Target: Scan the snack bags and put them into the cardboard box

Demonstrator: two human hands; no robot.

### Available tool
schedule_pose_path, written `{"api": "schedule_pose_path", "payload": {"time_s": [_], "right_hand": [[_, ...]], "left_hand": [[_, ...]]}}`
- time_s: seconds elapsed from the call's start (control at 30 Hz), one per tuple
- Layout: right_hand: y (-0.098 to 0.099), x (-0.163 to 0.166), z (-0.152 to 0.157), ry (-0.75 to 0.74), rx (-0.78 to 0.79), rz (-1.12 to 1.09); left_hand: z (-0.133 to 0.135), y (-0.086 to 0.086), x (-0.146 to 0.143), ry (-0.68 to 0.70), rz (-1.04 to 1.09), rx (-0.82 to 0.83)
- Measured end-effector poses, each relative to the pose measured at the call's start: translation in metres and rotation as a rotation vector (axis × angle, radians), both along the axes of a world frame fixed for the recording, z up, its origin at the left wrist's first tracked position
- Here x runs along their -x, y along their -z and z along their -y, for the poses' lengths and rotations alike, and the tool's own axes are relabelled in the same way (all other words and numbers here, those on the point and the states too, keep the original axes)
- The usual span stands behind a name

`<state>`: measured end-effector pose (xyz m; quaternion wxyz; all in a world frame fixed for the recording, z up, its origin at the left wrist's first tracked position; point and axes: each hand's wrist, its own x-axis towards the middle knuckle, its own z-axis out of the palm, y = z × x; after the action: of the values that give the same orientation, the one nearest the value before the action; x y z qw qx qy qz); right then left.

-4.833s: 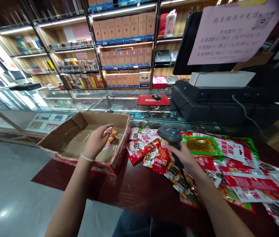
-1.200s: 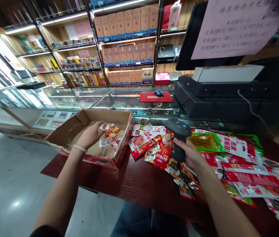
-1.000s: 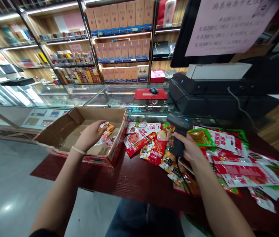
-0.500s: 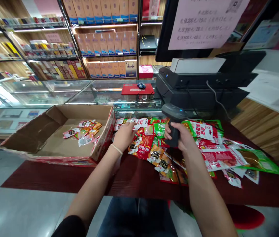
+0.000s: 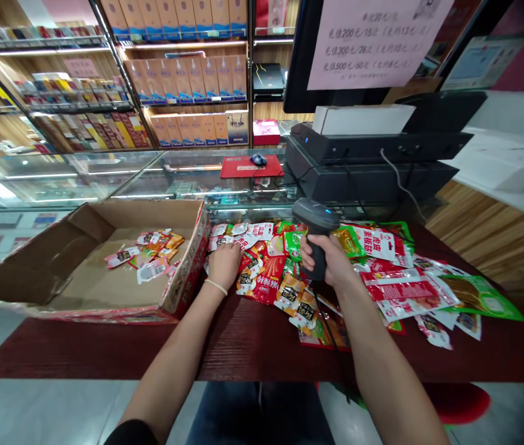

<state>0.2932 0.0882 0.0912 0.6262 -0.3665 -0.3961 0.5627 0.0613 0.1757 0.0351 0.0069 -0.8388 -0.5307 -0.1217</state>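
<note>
My right hand (image 5: 329,256) is wrapped round the handle of a black barcode scanner (image 5: 316,216), held above a pile of snack packets. A blue light shows on the scanner's top, and its cable runs down over the table. At the pile's left end, my left hand (image 5: 225,262) lies palm down on small red-and-white packets (image 5: 234,233); its fingertips are hidden, so any grip is unclear. Close to it are a red snack packet (image 5: 269,275) and small orange packets (image 5: 306,309). An open cardboard box (image 5: 86,278) stands left of that hand, with several small packets (image 5: 151,250) inside.
More red, white and green packets (image 5: 410,290) spread to the right on the dark red table (image 5: 243,346). Behind stand a glass counter (image 5: 188,179), a red mouse pad (image 5: 234,167), a black cash drawer (image 5: 364,179) and a monitor with a pink notice (image 5: 368,43).
My left hand has moved left and down onto the small packets at the pile's end. The scanner stays in my right hand above the pile. The whole view has shifted slightly.
</note>
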Motion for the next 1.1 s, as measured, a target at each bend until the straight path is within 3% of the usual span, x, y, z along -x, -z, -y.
{"api": "schedule_pose_path", "payload": {"time_s": [0.13, 0.23, 0.37, 0.6, 0.73, 0.93, 1.1], "right_hand": [[0.001, 0.002, -0.001, -0.003, 0.029, 0.016], [0.001, 0.005, -0.001, -0.01, 0.026, 0.014], [0.004, 0.006, -0.003, -0.017, 0.013, -0.001], [0.008, 0.006, -0.005, -0.033, -0.011, -0.05], [0.008, 0.005, -0.005, -0.034, -0.017, -0.055], [0.005, 0.005, -0.003, -0.031, -0.006, -0.02], [0.004, 0.005, -0.002, 0.006, 0.05, 0.035]], "left_hand": [[0.006, -0.006, 0.002, 0.003, 0.182, -0.132], [0.008, -0.007, 0.004, 0.082, 0.29, -0.207], [0.003, 0.001, 0.004, 0.141, 0.144, -0.105], [-0.004, 0.007, -0.001, 0.062, -0.007, -0.068], [-0.003, 0.006, 0.0, -0.029, 0.016, -0.044], [0.007, -0.003, 0.007, 0.048, 0.451, -0.272], [0.015, -0.007, 0.001, -0.139, 0.834, -0.199]]}}
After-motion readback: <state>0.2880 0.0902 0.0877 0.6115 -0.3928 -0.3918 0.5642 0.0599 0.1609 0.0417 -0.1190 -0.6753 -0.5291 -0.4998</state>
